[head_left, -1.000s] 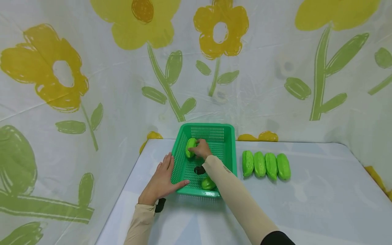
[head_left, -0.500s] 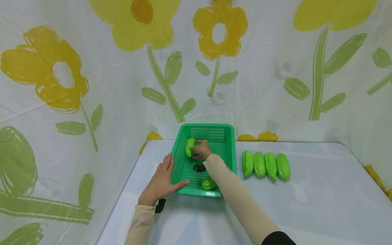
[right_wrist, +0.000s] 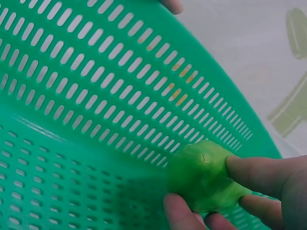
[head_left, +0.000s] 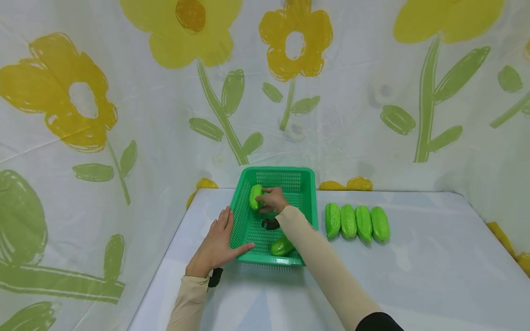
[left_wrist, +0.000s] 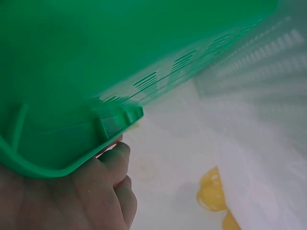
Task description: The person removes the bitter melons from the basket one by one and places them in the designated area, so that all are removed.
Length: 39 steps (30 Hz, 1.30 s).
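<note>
My right hand [head_left: 273,201] reaches into the green plastic basket [head_left: 309,174] and pinches a bright green, elongated gourd [head_left: 255,196] near the back left corner. In the right wrist view, thumb and fingers grip the sides of the gourd [right_wrist: 199,175], its puckered end showing, close to the slotted wall. My left hand [head_left: 215,241] rests against the basket's left rim, fingers straight and thumb spread toward the front. The left wrist view shows the left hand [left_wrist: 91,196] at the rim's underside. A second gourd [head_left: 281,247] lies at the basket's front, partly hidden by the right sleeve.
Several green, ridged gourds [head_left: 357,223] stand side by side in a row on the white table [head_left: 418,276], right of the basket. A white flower-printed sheet [head_left: 352,101] hangs behind the table and along its left side.
The right hand stays on the gourd at the back left of the basket, with only a small shift of the fingers. The left hand keeps its place.
</note>
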Available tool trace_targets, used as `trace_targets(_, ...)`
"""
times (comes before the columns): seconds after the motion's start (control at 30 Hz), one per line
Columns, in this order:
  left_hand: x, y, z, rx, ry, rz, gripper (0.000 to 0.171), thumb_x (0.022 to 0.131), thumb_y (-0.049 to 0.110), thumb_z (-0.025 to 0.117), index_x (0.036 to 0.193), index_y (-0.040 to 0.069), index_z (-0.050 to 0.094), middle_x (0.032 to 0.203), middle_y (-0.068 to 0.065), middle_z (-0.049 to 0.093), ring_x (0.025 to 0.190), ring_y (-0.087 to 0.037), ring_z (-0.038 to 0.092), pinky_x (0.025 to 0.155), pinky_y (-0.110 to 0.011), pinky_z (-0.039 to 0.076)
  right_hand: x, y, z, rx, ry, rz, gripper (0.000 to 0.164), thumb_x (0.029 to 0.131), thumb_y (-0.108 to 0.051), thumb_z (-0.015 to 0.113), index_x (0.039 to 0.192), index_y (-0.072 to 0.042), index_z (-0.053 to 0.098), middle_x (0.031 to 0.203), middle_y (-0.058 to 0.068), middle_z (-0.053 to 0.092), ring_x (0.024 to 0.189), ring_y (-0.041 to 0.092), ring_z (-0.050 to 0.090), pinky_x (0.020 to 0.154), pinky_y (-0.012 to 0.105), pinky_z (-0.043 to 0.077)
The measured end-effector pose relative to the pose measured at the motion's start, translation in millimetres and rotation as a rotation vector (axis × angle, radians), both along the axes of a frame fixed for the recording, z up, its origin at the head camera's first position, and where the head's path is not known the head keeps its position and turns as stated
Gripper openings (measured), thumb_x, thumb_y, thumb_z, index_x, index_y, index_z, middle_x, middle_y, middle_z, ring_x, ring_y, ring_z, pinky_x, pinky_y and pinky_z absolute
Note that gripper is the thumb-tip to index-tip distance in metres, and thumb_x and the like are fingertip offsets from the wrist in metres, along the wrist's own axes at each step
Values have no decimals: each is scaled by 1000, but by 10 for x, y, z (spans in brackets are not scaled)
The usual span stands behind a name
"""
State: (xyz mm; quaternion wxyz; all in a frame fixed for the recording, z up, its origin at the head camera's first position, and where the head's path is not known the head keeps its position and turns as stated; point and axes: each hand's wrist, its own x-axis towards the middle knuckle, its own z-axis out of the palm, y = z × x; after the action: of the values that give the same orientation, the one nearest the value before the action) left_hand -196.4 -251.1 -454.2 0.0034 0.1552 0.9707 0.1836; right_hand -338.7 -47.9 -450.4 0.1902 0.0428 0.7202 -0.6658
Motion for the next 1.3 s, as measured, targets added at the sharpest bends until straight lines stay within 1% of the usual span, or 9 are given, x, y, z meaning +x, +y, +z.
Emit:
trace_targets(0.1, 4, 2, 9, 3, -1, 1, 119, 88, 75, 61, 163, -3, 11, 175, -18, 2, 163, -38, 7, 131, -60, 16, -5, 25, 32, -10, -17, 5, 62, 99, -8, 68, 156, -3, 45, 148, 31, 51, 124, 43, 66, 92, 43, 63)
trace_targets(0.23, 12, 7, 19, 4, 3, 3, 119, 88, 75, 62, 163, -4, 12, 175, -18, 2, 163, -38, 8, 131, -60, 16, 16, 48, 100, -24, -19, 17, 62, 99, -9, 69, 156, -4, 45, 149, 30, 52, 128, 45, 63, 94, 43, 62)
trace_targets(0.5, 18, 23, 23, 13, 5, 3, 119, 88, 74, 62, 163, -4, 12, 175, -19, 3, 163, -38, 8, 130, -61, 17, 62, 99, 180, -32, -7, 49, 61, 99, -10, 69, 156, -6, 45, 147, 29, 54, 130, 44, 61, 95, 45, 62)
trace_targets(0.67, 14, 26, 27, 11, 10, 2, 119, 88, 73, 63, 163, -4, 13, 175, -20, 4, 163, -38, 8, 130, -61, 17, 79, 158, 231, -49, -4, 63, 61, 99, -11, 69, 156, -8, 46, 143, 28, 58, 128, 43, 63, 98, 48, 60)
trace_targets(0.87, 15, 18, 35, 20, -8, 6, 119, 88, 72, 64, 163, -4, 11, 175, -18, 2, 163, -38, 7, 131, -60, 15, 124, 243, 278, -85, -17, 79, 60, 100, -10, 68, 156, -8, 46, 141, 27, 60, 127, 43, 64, 103, 50, 57)
trace_targets(1.07, 4, 19, 32, 17, 0, 7, 119, 88, 72, 64, 163, -4, 11, 175, -19, 4, 163, -38, 8, 131, -59, 16, 136, 349, 300, -104, -25, 84, 61, 100, -9, 68, 157, -7, 45, 145, 26, 58, 129, 43, 63, 100, 48, 59)
trace_targets(1.3, 2, 12, 31, 21, -8, 2, 119, 88, 72, 64, 163, -4, 11, 175, -20, 3, 163, -39, 8, 131, -59, 15, 160, 445, 309, -123, -38, 95, 62, 100, -9, 68, 157, -9, 44, 148, 26, 57, 133, 43, 60, 105, 50, 56)
